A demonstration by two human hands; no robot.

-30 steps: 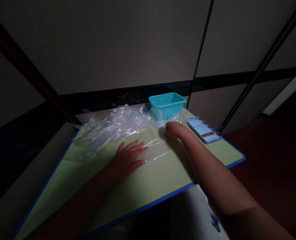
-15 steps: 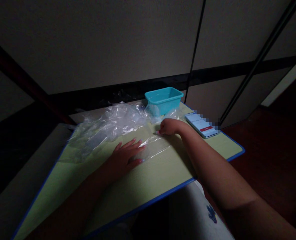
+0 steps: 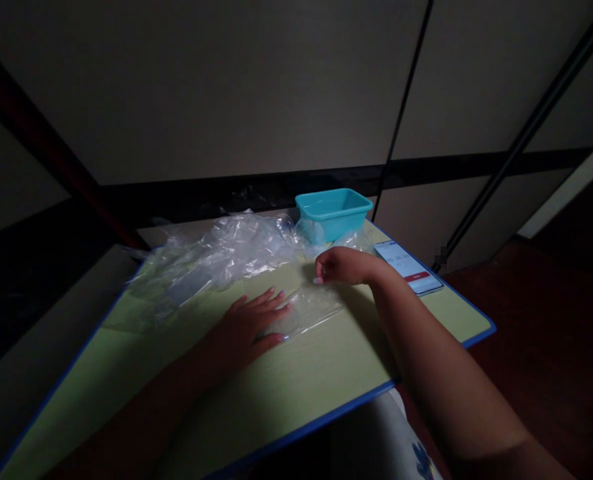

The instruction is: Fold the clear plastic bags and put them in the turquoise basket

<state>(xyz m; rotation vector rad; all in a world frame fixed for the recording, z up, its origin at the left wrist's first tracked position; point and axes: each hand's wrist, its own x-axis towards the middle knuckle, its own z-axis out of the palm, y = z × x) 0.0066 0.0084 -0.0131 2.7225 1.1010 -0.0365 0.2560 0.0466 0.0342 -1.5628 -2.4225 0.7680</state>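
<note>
Left hand (image 3: 253, 321) lies spread on clear plastic (image 3: 310, 312); right hand (image 3: 343, 266) is curled, hold unclear. Plastic seems soft, slippery; pinch its edge.

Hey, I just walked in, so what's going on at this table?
Someone is handling clear plastic with both bare hands. Their left hand is spread on a flat piece of clear plastic; their right hand is curled near its far side, though whether it pinches anything is unclear. A crumpled heap of plastic lies beyond the left hand, beside a turquoise tub. A phone lies toward the right on the table.
</note>
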